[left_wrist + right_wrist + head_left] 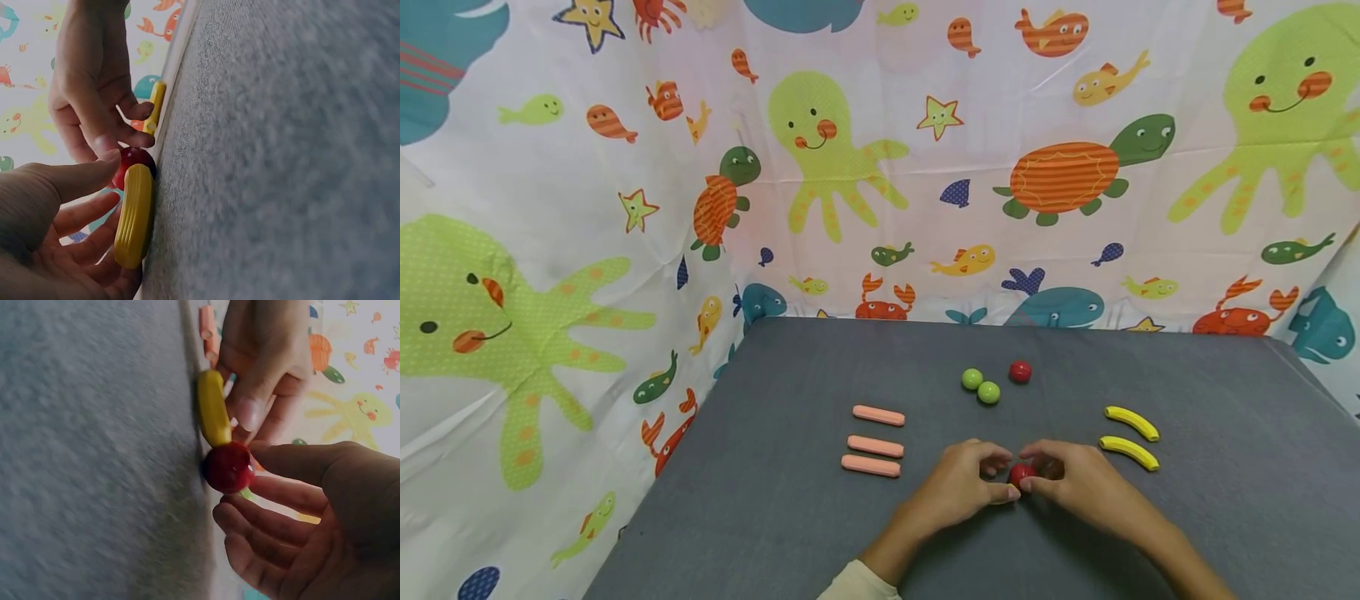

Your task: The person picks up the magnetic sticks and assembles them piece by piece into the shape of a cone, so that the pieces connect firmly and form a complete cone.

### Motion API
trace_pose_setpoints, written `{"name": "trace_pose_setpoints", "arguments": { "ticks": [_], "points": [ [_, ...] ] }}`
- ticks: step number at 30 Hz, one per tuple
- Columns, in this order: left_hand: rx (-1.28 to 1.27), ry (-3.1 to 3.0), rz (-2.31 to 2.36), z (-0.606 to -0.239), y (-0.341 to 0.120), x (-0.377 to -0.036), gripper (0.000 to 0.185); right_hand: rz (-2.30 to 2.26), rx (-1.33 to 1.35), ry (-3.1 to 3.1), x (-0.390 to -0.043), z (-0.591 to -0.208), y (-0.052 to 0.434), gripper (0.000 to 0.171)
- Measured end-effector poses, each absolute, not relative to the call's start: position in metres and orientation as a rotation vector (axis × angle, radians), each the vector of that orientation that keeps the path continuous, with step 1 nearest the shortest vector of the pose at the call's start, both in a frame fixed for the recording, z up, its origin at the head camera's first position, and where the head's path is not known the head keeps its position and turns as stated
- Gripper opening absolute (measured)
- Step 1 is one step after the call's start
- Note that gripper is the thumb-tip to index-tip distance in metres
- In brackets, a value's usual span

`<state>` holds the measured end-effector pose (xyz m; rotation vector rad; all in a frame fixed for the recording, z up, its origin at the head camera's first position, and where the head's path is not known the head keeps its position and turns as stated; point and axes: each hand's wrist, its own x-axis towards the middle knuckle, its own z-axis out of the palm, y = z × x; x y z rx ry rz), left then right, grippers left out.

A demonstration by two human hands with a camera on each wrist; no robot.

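Note:
A small glossy red ball (1021, 476) sits on the grey table between both hands. My right hand (1078, 479) holds it lightly, thumb on one side and fingertips on the other. My left hand (962, 483) curves loosely beside the ball, its thumb tip close to it. Along the left fingers lies a yellow toy banana (134, 215), one end against the ball (229, 467); from above, the left hand hides most of this banana (214, 409). A gap shows between the left thumb and the banana in the right wrist view.
Three pink sausage-shaped pieces (874, 446) lie left of the hands. Two green balls (988, 392) and another red ball (1020, 372) sit farther back. Two more toy bananas (1130, 452) lie to the right. A curtain (925, 167) with sea animals hangs behind the table (775, 500).

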<state>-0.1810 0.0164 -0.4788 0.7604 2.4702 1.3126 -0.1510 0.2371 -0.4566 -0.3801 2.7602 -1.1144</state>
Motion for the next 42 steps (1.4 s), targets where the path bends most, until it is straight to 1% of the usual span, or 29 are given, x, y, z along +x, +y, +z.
{"name": "trace_pose_setpoints", "arguments": {
  "ticks": [8,16,22,28,42],
  "points": [
    [0.787,2.475,1.323,-0.481,0.020,-0.184,0.032,-1.025,-0.343,2.851,-0.164,-0.442,0.253,0.041],
    [0.788,2.437,1.318,-0.483,0.021,-0.184,0.026,-0.967,-0.284,2.931,-0.179,-0.435,0.276,0.039],
    [0.760,2.426,1.313,-0.485,0.023,-0.185,0.026,-0.961,-0.210,2.962,-0.183,-0.437,0.296,0.042],
    [0.730,2.410,1.322,-0.484,0.023,-0.185,0.026,-0.916,-0.190,2.989,-0.183,-0.442,0.317,0.043],
    [0.687,2.402,1.319,-0.483,0.024,-0.184,0.025,-0.803,-0.156,2.890,-0.189,-0.445,0.347,0.039]
  ]
}}
